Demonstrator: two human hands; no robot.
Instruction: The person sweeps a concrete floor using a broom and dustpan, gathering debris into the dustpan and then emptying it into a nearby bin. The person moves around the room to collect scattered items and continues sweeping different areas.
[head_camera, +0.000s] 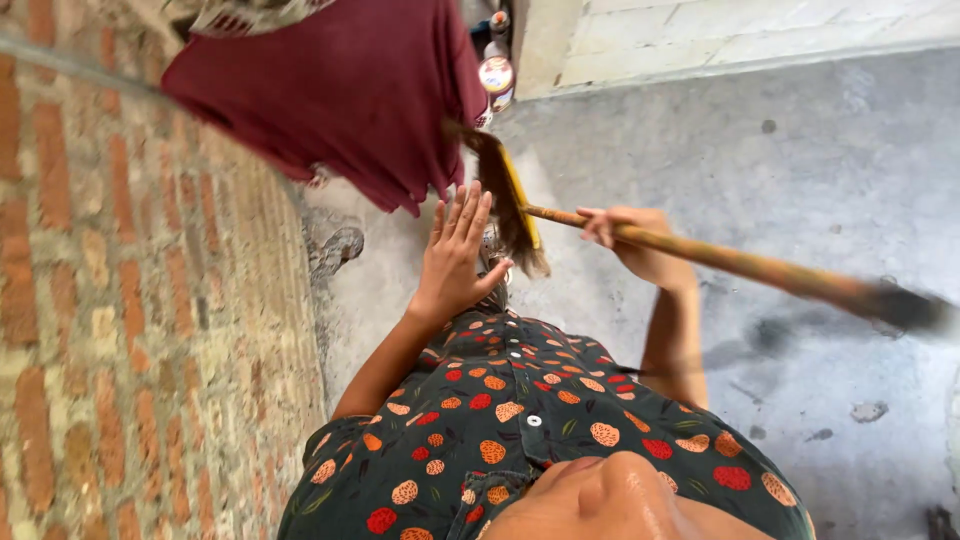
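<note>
My right hand (632, 238) is closed around the orange-brown wooden handle of a broom (760, 266), which runs right to a blurred dark end. The broom's head (505, 195), dark brown bristles with a yellow band, points up in front of me. My left hand (452, 258) is open with its fingers spread, its palm against the left side of the bristles. Both arms reach out from my dark shirt (520, 420) printed with red and orange spots.
A maroon cloth (340, 90) hangs at the top, just above the broom head. A brick wall (120, 300) fills the left side. Grey concrete floor (800, 150) lies to the right, with a small bottle (496, 72) by a pale wall and a worn shoe (338, 250) near the bricks.
</note>
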